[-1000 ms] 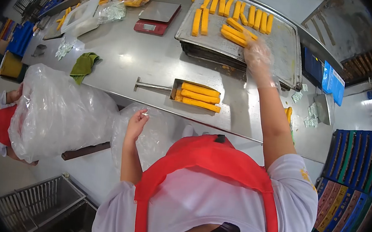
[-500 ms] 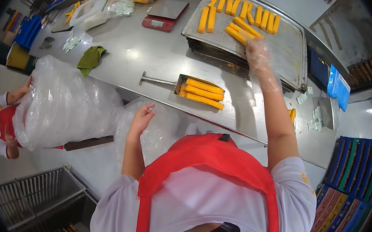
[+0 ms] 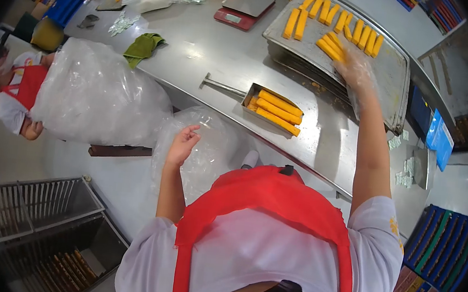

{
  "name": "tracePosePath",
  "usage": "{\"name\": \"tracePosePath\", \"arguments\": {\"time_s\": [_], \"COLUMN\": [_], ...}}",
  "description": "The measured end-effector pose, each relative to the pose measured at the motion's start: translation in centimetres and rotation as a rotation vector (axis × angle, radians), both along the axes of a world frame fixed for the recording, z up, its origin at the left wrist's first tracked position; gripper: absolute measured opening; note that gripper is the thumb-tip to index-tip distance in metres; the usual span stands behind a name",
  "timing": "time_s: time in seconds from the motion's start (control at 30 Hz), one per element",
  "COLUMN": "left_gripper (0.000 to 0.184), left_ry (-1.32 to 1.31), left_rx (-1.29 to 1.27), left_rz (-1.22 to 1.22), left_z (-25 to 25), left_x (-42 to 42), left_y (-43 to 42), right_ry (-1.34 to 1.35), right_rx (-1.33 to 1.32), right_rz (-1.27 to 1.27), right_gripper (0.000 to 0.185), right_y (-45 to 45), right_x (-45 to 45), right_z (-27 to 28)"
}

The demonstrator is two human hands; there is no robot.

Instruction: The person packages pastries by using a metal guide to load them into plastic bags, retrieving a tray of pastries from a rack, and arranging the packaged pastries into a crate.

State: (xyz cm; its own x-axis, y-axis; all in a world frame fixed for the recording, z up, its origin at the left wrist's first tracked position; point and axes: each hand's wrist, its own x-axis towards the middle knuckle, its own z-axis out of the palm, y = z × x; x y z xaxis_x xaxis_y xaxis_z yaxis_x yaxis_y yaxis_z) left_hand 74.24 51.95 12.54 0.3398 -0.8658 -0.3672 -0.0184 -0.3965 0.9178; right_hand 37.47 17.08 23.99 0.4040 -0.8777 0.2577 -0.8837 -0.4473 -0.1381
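Note:
My right hand (image 3: 356,72), in a clear plastic glove, is closed around the near ends of a few thick yellow sticks (image 3: 329,47) lying side by side on a metal baking tray (image 3: 384,76). More yellow sticks (image 3: 363,34) form a row along the tray's far side, and two lie apart at its left. My left hand (image 3: 182,145) hangs in front of the table edge, fingers loosely bent and apart, holding nothing. On the table between my hands lies a metal scoop (image 3: 245,103) with a long handle, holding several yellow sticks (image 3: 277,111).
A red scale (image 3: 243,10) and a green cloth (image 3: 143,47) are on the steel table (image 3: 197,58). Large clear plastic bags (image 3: 104,94) bulge at the left, beside another person in a red apron (image 3: 28,87). A blue packet (image 3: 439,137) stands at the right.
My view has shifted, so the table appears further right. The sticks under my right hand now lie closer together, nearer the row's middle. My left hand stays empty.

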Motion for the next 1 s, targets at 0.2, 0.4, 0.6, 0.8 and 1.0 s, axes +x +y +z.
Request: {"name": "tracePosePath", "arguments": {"time_s": [0.2, 0.4, 0.6, 0.8, 1.0], "left_gripper": [0.050, 0.063, 0.064, 0.063, 0.059], "left_ry": [-0.103, -0.196, -0.341, -0.247, -0.102], "left_rx": [-0.108, -0.221, -0.271, -0.297, -0.281], "left_rz": [0.005, -0.075, -0.107, -0.147, -0.293], "left_z": [4.5, 8.8, 13.4, 13.1, 8.4], "left_x": [-0.2, 1.3, 4.2, 3.0, 0.5], "left_y": [-3.2, -8.0, -10.8, -11.9, -12.1], "right_ry": [-0.059, -0.246, -0.158, -0.285, -0.365], "right_rx": [0.086, 0.004, -0.068, 0.101, -0.265], "right_rz": [-0.165, -0.184, -0.045, -0.234, -0.115], "right_gripper": [0.058, 0.054, 0.053, 0.056, 0.064], "right_y": [2.2, 5.5, 4.5, 5.9, 6.5], "right_x": [0.9, 0.4, -1.7, -0.9, -1.8], "right_z": [0.9, 1.8, -0.4, 1.1, -2.0]}}
